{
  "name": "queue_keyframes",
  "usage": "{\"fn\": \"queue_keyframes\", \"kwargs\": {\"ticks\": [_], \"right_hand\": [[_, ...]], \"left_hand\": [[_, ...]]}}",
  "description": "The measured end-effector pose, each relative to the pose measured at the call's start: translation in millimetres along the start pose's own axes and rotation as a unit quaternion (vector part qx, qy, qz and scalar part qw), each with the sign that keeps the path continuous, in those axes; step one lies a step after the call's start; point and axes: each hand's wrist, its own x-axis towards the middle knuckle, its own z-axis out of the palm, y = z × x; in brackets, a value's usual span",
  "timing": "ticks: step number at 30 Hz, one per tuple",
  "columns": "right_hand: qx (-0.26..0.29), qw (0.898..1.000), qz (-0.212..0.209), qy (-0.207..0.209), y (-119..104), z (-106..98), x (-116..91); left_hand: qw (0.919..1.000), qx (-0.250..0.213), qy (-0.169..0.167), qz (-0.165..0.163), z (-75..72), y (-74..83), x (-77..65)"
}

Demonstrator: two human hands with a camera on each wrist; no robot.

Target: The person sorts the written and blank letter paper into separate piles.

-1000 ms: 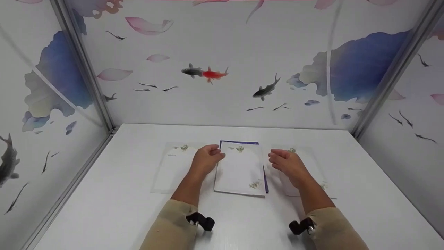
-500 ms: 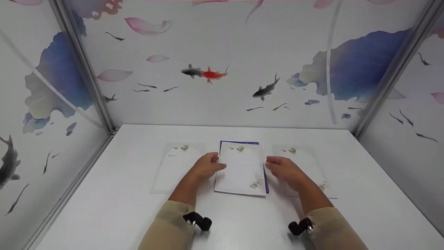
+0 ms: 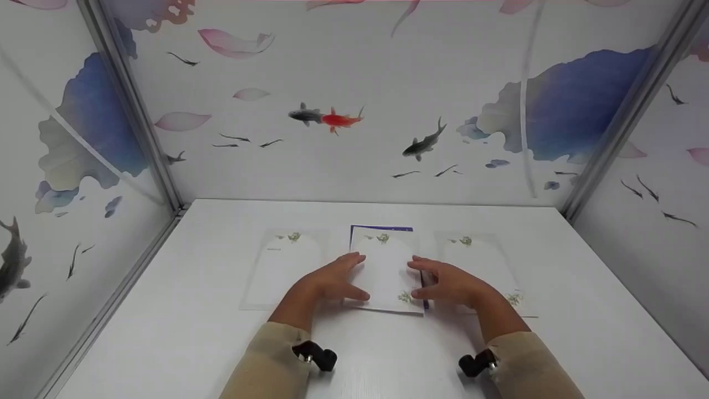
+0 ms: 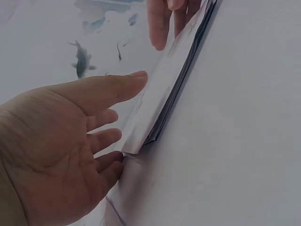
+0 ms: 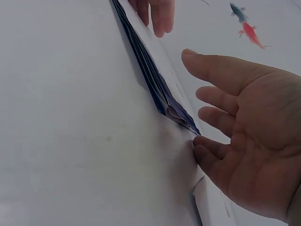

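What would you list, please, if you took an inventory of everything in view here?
White flat table: 1, white, foreground
White rectangular plant-printed sheet: 1, white, centre of table
Dark blue layered stack: 1, dark blue, under the central sheet
Pale rectangular plant-printed sheet: 1, whitish, left of centre
Second pale rectangular plant-printed sheet: 1, whitish, right of centre
Fish-and-petal-printed wall panels: 3, mostly white, left, back, right
Grey metal posts: 2, grey, back corners
Black wrist devices: 2, black, at the cuffs
Beige sleeves: 2, beige, forearms
Left hand: 1, bare, central sheet's left edge
Right hand: 1, bare, central sheet's right edge
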Motion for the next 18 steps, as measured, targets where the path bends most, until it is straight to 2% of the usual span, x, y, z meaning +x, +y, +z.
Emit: {"fn": "queue_keyframes", "kwargs": {"ticks": [4, 8, 13, 18], "right_hand": [[-0.068, 0.998, -0.01, -0.015, -0.7, 4.3, 0.1], [-0.107, 0.994, -0.013, -0.021, -1.7, 8.0, 0.4], [-0.129, 0.991, -0.011, -0.018, -4.3, 11.1, -0.7], [-0.131, 0.991, -0.015, -0.009, -5.6, 12.0, -2.9]], "left_hand": [[0.997, 0.073, -0.023, 0.01, 4.3, 2.6, -0.8], [0.9925, 0.119, -0.027, 0.002, 6.9, 6.9, -4.5], [0.9901, 0.139, -0.018, -0.013, 9.7, 10.7, -8.8], [0.9906, 0.136, -0.008, -0.014, 12.3, 10.3, -8.9]]}}
